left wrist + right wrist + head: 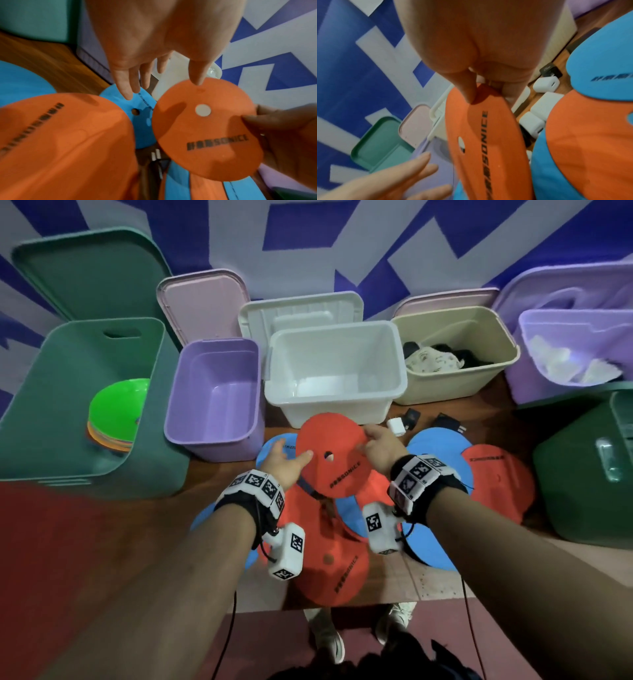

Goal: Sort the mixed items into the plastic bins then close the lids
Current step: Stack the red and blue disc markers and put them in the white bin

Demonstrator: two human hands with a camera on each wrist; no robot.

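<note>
My right hand (375,445) pinches the right edge of an orange disc (334,455) with a centre hole, held tilted above the table in front of the white bin (335,371). In the right wrist view the thumb (467,92) lies on the orange disc (484,135). My left hand (286,458) is spread open at the disc's left edge, thumb tip against it; the left wrist view shows the straight fingers (126,86) and the orange disc (205,128). More orange discs (329,563) and blue discs (438,443) lie overlapped on the table.
A green bin (68,419) at left holds stacked coloured discs (118,412). The purple bin (215,395) stands beside it. The beige bin (459,354) holds cloth, a purple bin (565,354) white items. Chargers (397,426) lie behind the discs. A dark green bin (589,467) stands right.
</note>
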